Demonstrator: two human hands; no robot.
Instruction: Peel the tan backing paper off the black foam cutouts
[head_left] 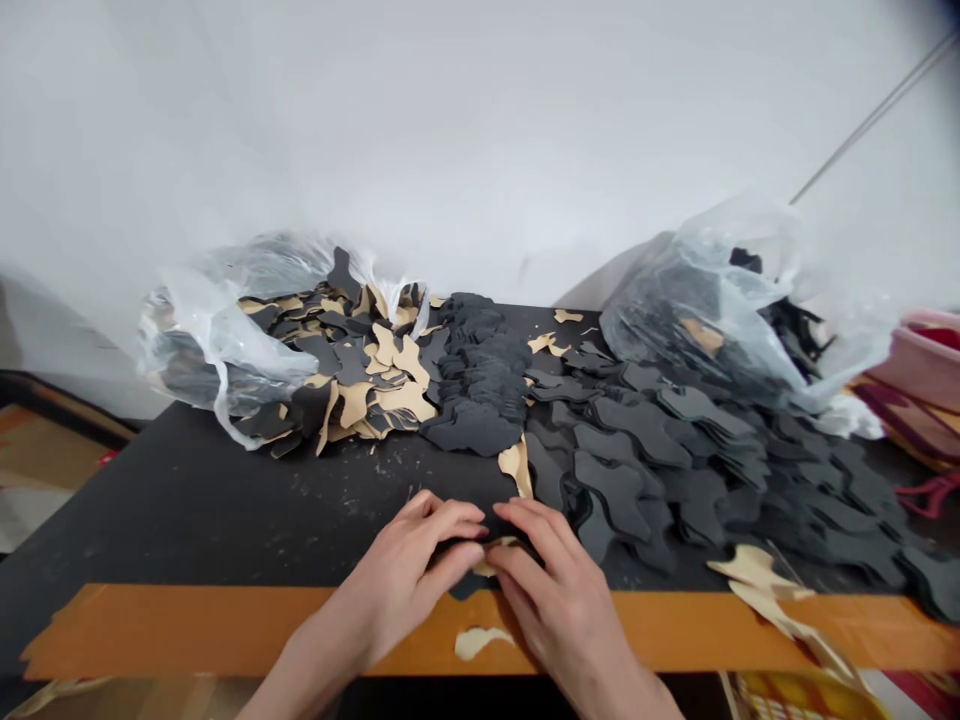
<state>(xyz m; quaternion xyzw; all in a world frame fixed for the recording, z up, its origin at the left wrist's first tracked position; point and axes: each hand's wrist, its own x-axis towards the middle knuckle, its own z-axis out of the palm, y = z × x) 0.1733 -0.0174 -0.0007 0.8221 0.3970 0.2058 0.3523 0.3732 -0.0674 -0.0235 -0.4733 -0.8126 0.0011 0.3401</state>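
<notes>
Near the table's front edge, my left hand (416, 560) and my right hand (553, 572) meet over a small dark foam piece (466, 588) with beige backing paper (486, 569) on it. Fingers of both hands close on this piece and hide most of it. Just below lies a loose scrap of beige paper (480, 641) on the orange tape. Beyond my fingertips stands a long row of stacked dark foam pieces (480, 380), with a curled paper strip (516, 465) beside it. To the right spread many loose dark foam pieces (615, 490).
A plastic bag (225, 340) spills paper-backed pieces (360, 400) at the left. Another plastic bag (697, 290) stands at the back right, near a pink container (926, 355). Orange tape (225, 625) runs along the front edge. Paper scraps (757, 570) lie at the right.
</notes>
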